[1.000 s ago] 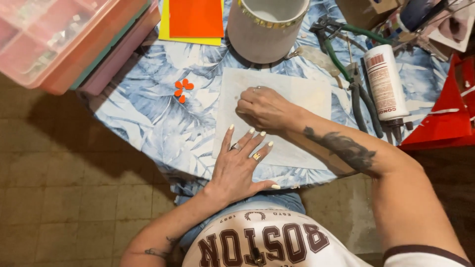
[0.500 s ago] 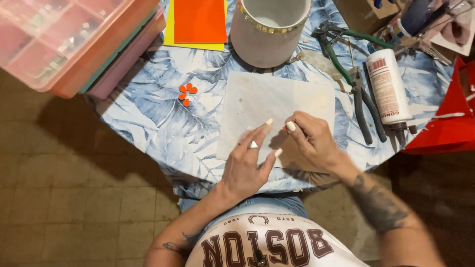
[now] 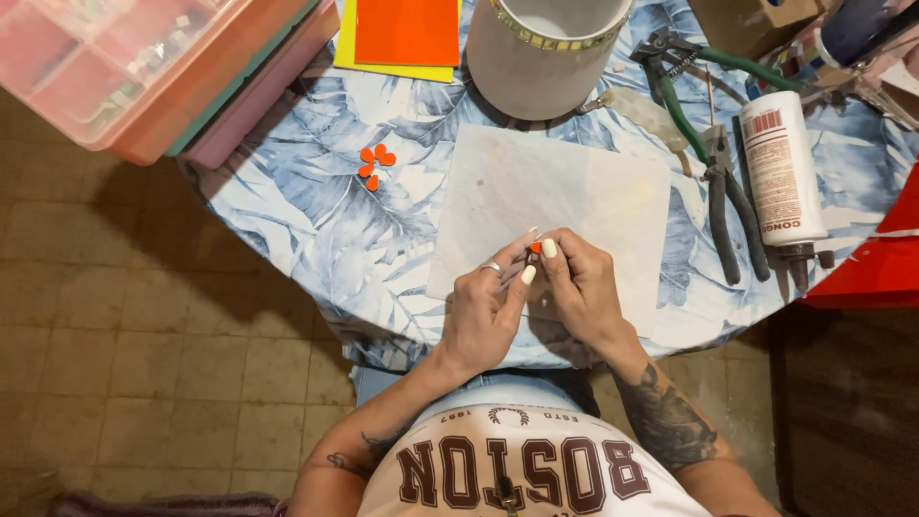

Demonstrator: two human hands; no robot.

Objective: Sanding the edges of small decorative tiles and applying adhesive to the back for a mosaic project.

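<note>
Over white mat [image 3: 574, 187]: orange piece [image 3: 535, 247] pinched between left hand [image 3: 486, 308], right hand [image 3: 581, 292].

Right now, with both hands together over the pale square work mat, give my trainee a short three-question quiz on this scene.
1. True or false: the left hand and right hand pinch one small orange piece between their fingertips.
2. Where do the loose small orange pieces lie?
A. On the pale square work mat
B. On the blue leaf-print tablecloth, beside the mat
C. Inside the grey round pot
3. Which tool lies between the mat and the white glue bottle?

Key: 1 true; 2 B; 3 dark-handled pliers.
</note>
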